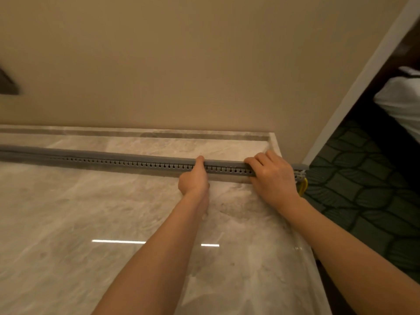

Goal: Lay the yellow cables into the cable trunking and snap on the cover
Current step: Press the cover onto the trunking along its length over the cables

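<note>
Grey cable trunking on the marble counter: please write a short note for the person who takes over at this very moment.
Left hand: the thumb presses down on the long grey plastic cover, and the fingers are curled against the grey slotted plastic cable trunking.
Right hand: the fingers are hooked over the cover near the right end.
Position: the trunking lies along the back of the glossy marble counter. Yellow cables hang out of its right end.
Done: the cables appear to be inside and the cover is laid on top.
Left: press the cover down along its length. The far left part is blurred, so I cannot tell whether it is seated.
</note>
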Motion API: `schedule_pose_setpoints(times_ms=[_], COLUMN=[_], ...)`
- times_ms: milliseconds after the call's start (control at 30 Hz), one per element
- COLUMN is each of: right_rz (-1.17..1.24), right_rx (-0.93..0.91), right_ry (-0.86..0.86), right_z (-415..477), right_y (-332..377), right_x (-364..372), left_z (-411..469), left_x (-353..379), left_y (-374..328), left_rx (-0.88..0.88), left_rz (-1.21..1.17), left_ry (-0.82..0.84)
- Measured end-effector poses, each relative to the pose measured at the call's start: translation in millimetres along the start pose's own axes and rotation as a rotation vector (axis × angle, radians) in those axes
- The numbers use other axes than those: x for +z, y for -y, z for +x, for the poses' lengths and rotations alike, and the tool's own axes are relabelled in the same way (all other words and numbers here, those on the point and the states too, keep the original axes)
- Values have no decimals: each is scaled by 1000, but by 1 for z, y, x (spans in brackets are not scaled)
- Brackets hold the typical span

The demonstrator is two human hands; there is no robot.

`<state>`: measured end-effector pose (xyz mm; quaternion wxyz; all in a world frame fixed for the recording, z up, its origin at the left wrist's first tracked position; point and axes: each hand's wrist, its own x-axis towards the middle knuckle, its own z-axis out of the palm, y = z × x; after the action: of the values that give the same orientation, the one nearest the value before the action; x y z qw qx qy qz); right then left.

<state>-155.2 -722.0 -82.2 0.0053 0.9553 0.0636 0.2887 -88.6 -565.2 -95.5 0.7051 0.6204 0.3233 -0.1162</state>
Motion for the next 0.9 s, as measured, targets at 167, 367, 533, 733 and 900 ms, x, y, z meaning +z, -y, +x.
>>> schedule_pose_setpoints(times_ms=[167,367,533,733,900], right_rz=[15,9,-1,-5,-12], right_rx=[7,-49,-52,-64,-67], right_ry=[-25,-41,-58,-89,-89], right_z=[-1,1,2,0,-1], right_y=[4,3,3,1,-1], right_x=[-2,-5,-6,-3,-1], left_z=[5,5,2,-9,-28], left_x=[0,1,2,6,23], left_y=[2,2,1,3,11], left_rx=[-6,20,25,-71,-125], left_rz=[28,37,32,-16,-7], left_ry=[-8,-28,-12,145,298])
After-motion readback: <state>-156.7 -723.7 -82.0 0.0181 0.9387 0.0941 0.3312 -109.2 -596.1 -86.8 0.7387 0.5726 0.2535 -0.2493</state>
